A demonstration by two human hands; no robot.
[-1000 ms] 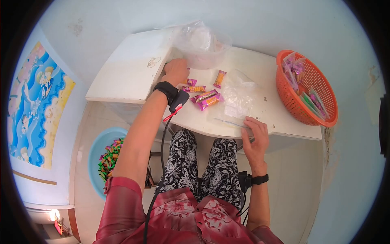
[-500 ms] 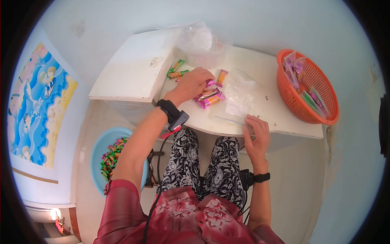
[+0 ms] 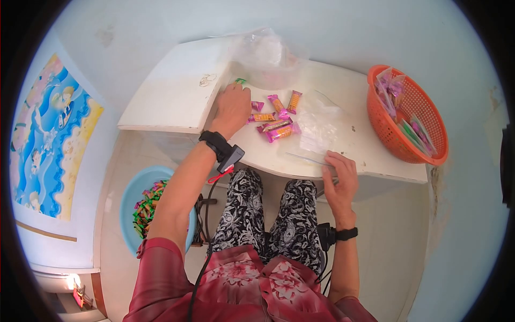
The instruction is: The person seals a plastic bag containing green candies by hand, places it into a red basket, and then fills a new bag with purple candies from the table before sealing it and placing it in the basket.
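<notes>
White tabletop [image 3: 177, 96] lies under my left hand [image 3: 232, 107], which is stretched forward with the arm nearly straight, palm down, knuckles up and fingers held close together. The fingertips reach a green-wrapped candy [image 3: 240, 81] that peeks out just beyond them. Whether anything is gathered under the palm I cannot tell. A black wristband [image 3: 219, 145] sits on that wrist, with a cable hanging from it.

Just to the right of this hand, a loose cluster of pink and orange wrapped candies [image 3: 278, 129] lies on the table. The nearest one is almost touching my thumb side.

My right hand [image 3: 339, 174] is drawn in close to my body at the near table edge, with the elbow bent. Its fingers are spread loosely and laid flat on the near edge of a clear plastic bag [image 3: 316, 131], pinning it to the table without gripping it. The bag lies flat between the candies and the hand.

An orange basket [image 3: 429, 155] of filled packets stands at the far right. A crumpled plastic bag [image 3: 265, 56] sits at the back. A blue basin [image 3: 129, 188] of candies rests on the floor to my left.
</notes>
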